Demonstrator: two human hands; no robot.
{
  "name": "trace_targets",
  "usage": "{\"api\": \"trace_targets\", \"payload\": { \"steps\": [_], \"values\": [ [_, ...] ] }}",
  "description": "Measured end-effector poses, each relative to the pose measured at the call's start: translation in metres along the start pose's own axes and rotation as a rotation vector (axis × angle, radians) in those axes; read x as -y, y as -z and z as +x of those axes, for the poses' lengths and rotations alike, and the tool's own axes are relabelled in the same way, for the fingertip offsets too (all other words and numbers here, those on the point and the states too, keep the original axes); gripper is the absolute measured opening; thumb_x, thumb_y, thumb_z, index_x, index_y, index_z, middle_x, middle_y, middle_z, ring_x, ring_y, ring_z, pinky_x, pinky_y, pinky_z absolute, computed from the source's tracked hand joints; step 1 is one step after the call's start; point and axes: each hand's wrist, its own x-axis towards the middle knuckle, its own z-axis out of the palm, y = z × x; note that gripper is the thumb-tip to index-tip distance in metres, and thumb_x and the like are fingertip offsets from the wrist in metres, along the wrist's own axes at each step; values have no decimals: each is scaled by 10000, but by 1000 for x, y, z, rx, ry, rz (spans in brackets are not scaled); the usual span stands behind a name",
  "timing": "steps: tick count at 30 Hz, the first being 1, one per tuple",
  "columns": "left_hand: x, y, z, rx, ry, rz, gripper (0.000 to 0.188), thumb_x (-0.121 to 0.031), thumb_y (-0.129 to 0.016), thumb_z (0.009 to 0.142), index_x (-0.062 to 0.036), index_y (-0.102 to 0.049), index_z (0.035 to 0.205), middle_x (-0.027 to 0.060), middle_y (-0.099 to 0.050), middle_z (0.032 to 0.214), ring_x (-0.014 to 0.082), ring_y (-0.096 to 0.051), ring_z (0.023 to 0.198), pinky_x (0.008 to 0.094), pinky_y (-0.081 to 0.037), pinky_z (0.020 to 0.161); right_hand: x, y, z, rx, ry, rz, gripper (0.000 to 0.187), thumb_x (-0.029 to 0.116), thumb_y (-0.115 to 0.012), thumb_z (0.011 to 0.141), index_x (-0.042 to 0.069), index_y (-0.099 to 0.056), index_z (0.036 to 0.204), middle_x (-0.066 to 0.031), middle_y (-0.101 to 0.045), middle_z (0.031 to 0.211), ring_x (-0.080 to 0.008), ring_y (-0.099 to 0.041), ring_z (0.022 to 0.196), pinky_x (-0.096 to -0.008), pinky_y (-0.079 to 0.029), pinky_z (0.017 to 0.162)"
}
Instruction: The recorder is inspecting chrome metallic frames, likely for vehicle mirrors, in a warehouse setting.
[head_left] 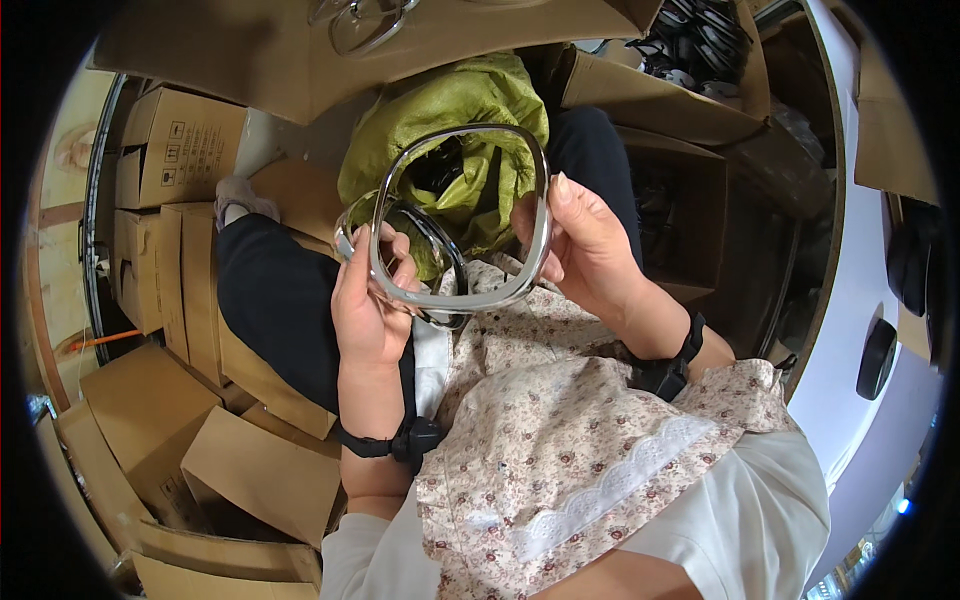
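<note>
Over my lap, a shiny chrome ring-shaped frame (480, 301) with rounded corners is held up between both hands. My left hand (366, 305) is closed on its lower left side. A second ring with a dark, glossy rim (458, 270) sits behind the first, against the left fingers; how it is gripped is partly hidden. My right hand (597, 238) pinches the frame's right side between thumb and fingers. Just beyond, between my knees, an olive-green woven sack (450, 95) stands with its mouth open, and dark pieces (437, 168) show inside.
Clear glossy rings (365, 25) lie on a cardboard box (250, 60) at the top. An open box (650, 92) at upper right holds several black and silver parts. Cartons (270, 465) crowd the left. A black oval piece (877, 358) lies on a white surface (840, 330) at right.
</note>
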Motion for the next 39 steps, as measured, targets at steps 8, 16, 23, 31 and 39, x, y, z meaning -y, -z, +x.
{"api": "trace_targets", "payload": {
  "steps": [8,16,23,31,39],
  "values": [
    [3,0,2,-38,18,27,208,-242,-450,1014,-48,-519,1039,66,-528,888,94,-460,610,210,-359,520,1,-2,-13,95,113,-227,196,151,-675,899,32,-573,781,-50,-634,731,-91,-586,522,-217,-469,469],
    [6,-2,1,-107,-58,125,243,-243,-471,1002,-59,-530,1150,75,-607,895,133,-547,677,228,-418,581,8,-11,-23,199,168,-430,222,36,-730,824,38,-518,889,-148,-640,833,-105,-595,609,-220,-498,504],
    [2,-8,0,-61,-355,318,407,-273,-479,1001,-109,-411,1367,117,-651,1026,144,-613,777,264,-430,679,52,14,-29,-186,759,-951,187,5,-647,874,-12,-580,1049,-47,-640,828,-88,-624,741,-212,-490,649],
    [-9,-11,-9,286,-317,94,560,-331,-339,1039,-75,-162,1504,227,-671,900,105,-447,376,193,-351,374,99,54,-30,-707,619,-2106,312,98,-725,780,79,-642,1080,-117,-625,1014,-255,-605,914,-332,-477,820],
    [6,-30,-25,444,-176,656,474,-276,-478,1005,24,-429,1369,161,-704,815,52,-473,449,175,-377,447,3,1,-8,26,53,-605,285,276,-540,988,27,-662,1051,-1,-644,800,-28,-508,636,-189,-428,568]
  ]
}}
